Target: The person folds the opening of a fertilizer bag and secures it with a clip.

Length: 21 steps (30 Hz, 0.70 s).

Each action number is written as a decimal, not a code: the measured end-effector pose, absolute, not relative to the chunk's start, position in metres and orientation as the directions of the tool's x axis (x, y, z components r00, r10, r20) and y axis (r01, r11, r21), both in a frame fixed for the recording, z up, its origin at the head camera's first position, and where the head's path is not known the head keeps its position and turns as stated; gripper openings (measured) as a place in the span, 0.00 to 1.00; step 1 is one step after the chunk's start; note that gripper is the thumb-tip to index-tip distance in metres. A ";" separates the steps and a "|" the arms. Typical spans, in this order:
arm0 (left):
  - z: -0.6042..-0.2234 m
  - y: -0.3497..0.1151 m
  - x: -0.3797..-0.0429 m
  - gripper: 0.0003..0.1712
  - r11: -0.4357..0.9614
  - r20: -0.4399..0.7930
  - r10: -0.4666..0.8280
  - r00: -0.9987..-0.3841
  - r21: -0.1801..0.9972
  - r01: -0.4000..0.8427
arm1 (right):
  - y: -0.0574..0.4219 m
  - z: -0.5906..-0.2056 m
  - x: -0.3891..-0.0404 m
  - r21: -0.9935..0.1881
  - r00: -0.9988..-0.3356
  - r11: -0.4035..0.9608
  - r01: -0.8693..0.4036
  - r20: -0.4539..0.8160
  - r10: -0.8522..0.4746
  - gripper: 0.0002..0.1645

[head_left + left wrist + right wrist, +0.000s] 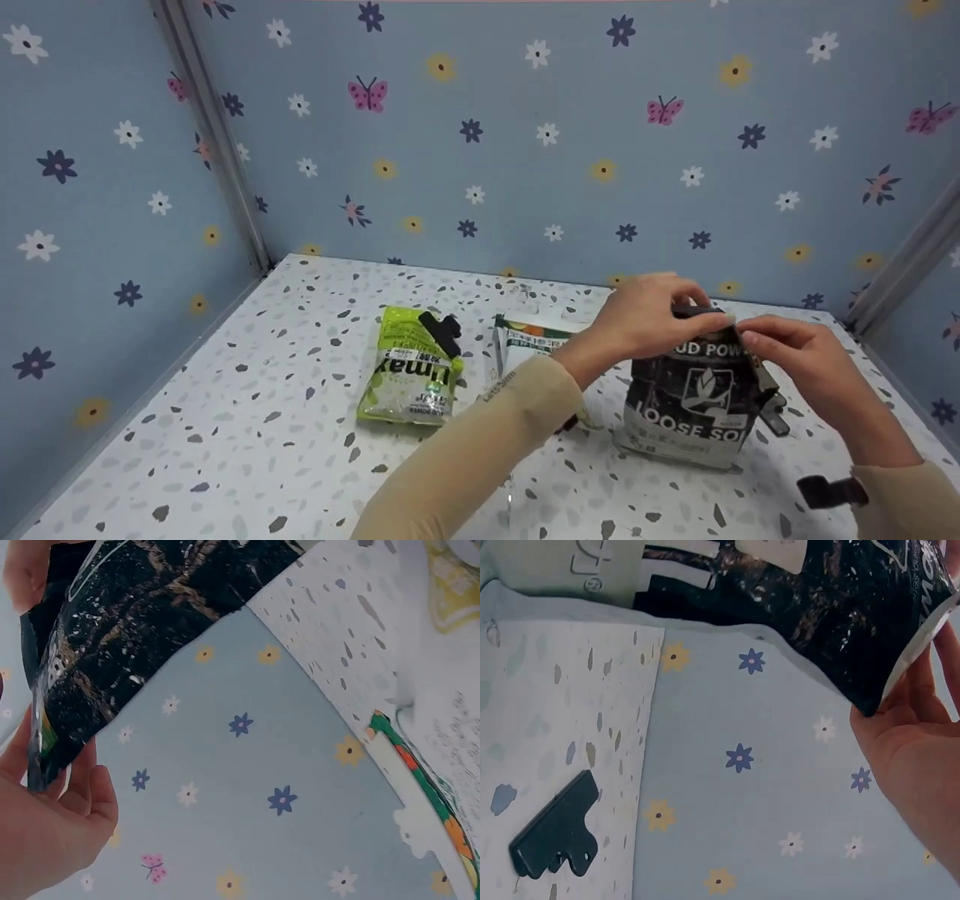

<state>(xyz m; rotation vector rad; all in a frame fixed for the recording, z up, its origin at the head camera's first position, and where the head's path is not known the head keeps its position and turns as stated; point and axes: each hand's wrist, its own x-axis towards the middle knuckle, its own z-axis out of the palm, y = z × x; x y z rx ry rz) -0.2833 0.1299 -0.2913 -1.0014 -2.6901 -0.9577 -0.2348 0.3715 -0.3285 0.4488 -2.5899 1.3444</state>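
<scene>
A black bag of loose soil [690,397] stands upright at the right of the table, its printed front toward me. My left hand [649,315] grips its top edge, thumb along the near side and fingers over the back. At the bag's right top corner, my right hand [802,352] pinches the edge between thumb and fingers. The left wrist view shows the bag's dark side [165,615] with the left fingers [97,795] around its end. A dark bulldog-style clip [559,829] lies loose on the table beside the bag.
Left of centre lies a green bag [409,375] with a black clip [441,334] on its upper corner. A white bag with a green and orange top [529,337] is partly hidden behind my left forearm. Flowered panels [510,150] wall in the speckled table [300,450].
</scene>
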 end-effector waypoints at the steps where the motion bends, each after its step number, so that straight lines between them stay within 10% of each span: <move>1: -0.290 0.133 -0.283 0.22 0.600 0.315 0.545 -0.777 0.500 0.624 | 0.368 -0.327 -0.236 -0.760 -0.931 0.539 -0.363 0.319 -0.177 0.17; 10: -0.282 0.157 -0.275 0.13 0.727 0.325 0.531 -0.783 0.300 0.618 | 0.352 -0.323 -0.239 -0.754 -0.911 0.521 -0.399 0.388 -0.137 0.11; 21: -0.282 0.156 -0.272 0.09 0.718 0.369 0.508 -0.778 0.318 0.619 | 0.368 -0.342 -0.240 -0.747 -0.911 0.528 -0.404 0.378 -0.163 0.07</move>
